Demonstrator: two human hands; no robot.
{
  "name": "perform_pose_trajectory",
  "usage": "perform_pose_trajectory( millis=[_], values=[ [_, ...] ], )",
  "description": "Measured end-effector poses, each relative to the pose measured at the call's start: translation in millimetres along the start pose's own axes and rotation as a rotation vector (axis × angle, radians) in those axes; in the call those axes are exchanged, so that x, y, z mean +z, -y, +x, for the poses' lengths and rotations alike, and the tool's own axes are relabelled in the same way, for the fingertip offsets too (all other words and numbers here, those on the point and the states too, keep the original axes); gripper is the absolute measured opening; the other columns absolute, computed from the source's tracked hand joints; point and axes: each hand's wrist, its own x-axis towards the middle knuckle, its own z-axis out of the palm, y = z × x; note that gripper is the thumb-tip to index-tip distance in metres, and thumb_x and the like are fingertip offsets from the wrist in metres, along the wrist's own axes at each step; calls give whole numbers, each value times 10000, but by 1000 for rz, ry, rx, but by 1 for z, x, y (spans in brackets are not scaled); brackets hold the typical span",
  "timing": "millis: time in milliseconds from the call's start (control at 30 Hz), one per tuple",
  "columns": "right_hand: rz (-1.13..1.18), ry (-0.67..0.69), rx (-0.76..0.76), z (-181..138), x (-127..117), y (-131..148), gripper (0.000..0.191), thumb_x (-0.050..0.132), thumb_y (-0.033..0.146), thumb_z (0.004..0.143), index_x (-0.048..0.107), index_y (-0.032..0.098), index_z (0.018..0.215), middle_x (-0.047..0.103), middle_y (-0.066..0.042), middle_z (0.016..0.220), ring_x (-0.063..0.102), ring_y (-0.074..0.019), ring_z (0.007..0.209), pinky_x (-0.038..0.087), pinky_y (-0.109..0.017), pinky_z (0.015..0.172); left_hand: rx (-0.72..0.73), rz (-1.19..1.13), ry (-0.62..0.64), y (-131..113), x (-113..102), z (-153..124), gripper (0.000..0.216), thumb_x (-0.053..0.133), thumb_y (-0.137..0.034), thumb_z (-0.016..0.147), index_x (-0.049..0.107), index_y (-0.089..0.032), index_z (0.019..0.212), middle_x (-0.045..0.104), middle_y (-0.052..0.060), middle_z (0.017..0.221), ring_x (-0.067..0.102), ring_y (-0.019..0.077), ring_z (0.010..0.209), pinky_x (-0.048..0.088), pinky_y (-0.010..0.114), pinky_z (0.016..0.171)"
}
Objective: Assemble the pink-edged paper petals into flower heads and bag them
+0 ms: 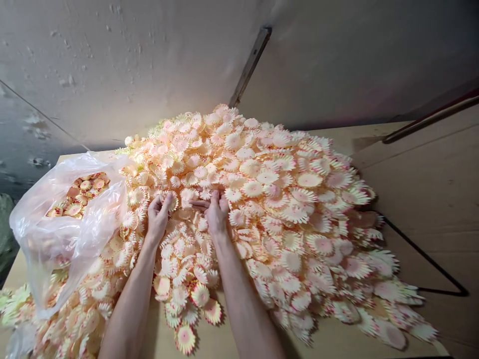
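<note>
A large heap of pale, fringed flower-shaped discs [267,177] with pink centres and red-tipped edges covers the table. My left hand [159,214] is at the heap's middle, its thumb and fingers closed on the edge of one flower-shaped disc [173,201]. A short way to the right, my right hand [216,213] lies among the discs with its thumb up and fingers stretched out toward the left. I see nothing held in it, though some of its fingertips are hard to make out against the pile.
A clear plastic bag [75,232] with smaller, redder flower pieces [85,184] inside sits at the left. Behind the heap, a metal strip [251,65] stands against the grey wall [168,55]. Cardboard [430,199] and a bent black rod [430,254] are at the right.
</note>
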Motion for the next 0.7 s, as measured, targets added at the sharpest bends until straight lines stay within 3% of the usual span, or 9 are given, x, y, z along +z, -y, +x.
perform_pose_trajectory(
  millis=[133,233,333,433,567,700],
  values=[
    [-14,44,-26,-4,2,9,412,642,577,779,427,240,879,548,59,644,651,-153,478,530,-260,463,-49,-33,28,4,0,2,407,667,-537,786,496,-175,719,468,-33,648,427,80,588,390,203,579],
    [-80,28,-53,-11,5,14,399,666,564,762,482,218,834,608,11,635,627,-164,492,534,-285,452,-83,-15,66,2,3,3,379,736,-487,728,582,-176,880,592,-3,757,546,104,670,461,220,659],
    [-134,2,-126,-15,6,14,374,668,541,767,558,196,861,663,-36,719,646,-179,614,552,-295,520,-82,8,102,1,3,2,350,717,-465,746,618,-164,896,638,23,801,596,126,709,489,246,701],
    [-172,44,-246,-16,5,14,338,687,482,770,611,185,913,685,-81,925,656,-196,795,560,-302,636,-88,38,83,5,2,1,344,683,-485,770,588,-154,767,610,19,720,585,131,663,488,253,666],
    [-285,189,-391,-17,2,17,241,715,410,763,643,186,816,644,-102,1047,631,-225,950,551,-318,729,-71,119,57,8,-1,1,388,659,-514,781,529,-161,684,535,-14,624,486,97,568,407,216,562],
    [-317,289,-393,-18,2,17,224,744,365,740,637,195,839,635,-81,1070,642,-179,856,554,-315,743,-31,187,65,4,-2,1,425,630,-535,796,490,-166,638,428,-41,574,375,79,534,322,209,514]
  ],
)
